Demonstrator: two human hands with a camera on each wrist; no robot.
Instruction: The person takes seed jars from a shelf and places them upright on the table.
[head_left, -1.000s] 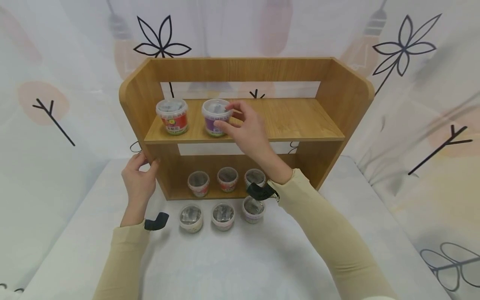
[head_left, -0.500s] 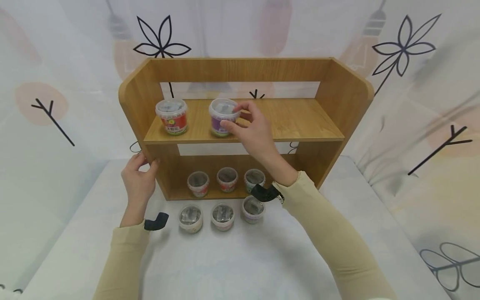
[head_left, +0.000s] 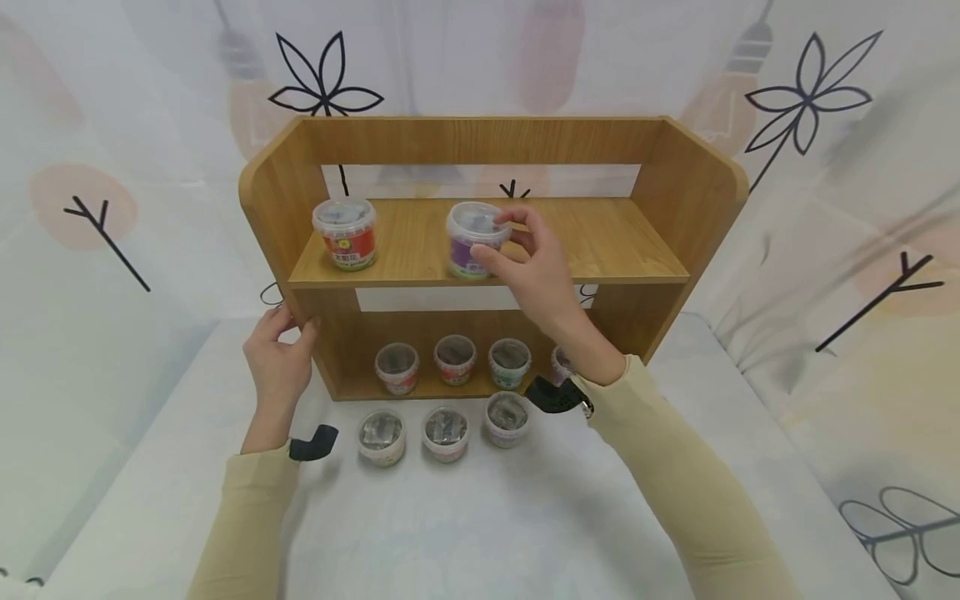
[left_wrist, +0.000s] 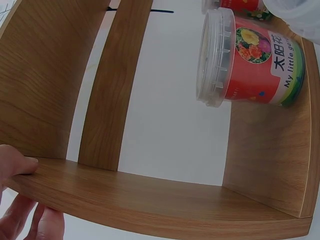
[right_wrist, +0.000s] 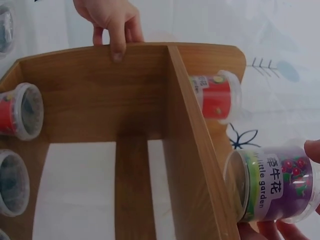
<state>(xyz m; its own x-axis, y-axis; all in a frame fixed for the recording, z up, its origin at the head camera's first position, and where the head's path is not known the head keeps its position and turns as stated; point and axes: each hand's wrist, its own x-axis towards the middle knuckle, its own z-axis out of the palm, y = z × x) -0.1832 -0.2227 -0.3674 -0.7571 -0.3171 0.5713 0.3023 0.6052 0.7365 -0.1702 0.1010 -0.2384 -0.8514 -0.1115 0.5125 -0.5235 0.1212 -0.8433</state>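
My right hand [head_left: 536, 271] grips a clear lidded plastic tub with a purple label [head_left: 474, 237] at the upper shelf, thumb in front and fingers at its lid. In the right wrist view the purple tub [right_wrist: 280, 185] shows cherries and "little garden" lettering, its base near the shelf edge. My left hand [head_left: 277, 358] holds the left side panel of the wooden shelf unit [head_left: 487, 282], thumb inside and fingers outside, as the left wrist view's fingers [left_wrist: 50, 225] show. A red-labelled tub [head_left: 347, 233] stands at the upper shelf's left end.
Several tubs stand in a row on the lower shelf, among them a green-labelled tub [head_left: 509, 364] and one partly behind my right forearm. Three lidded tubs, one at the left [head_left: 382, 437], stand on the white table [head_left: 450, 533] in front. A patterned cloth hangs behind.
My right hand has moved the purple tub rightward along the upper shelf, away from the red tub. A fourth lower-shelf tub now shows beside my forearm. My left hand stays put.
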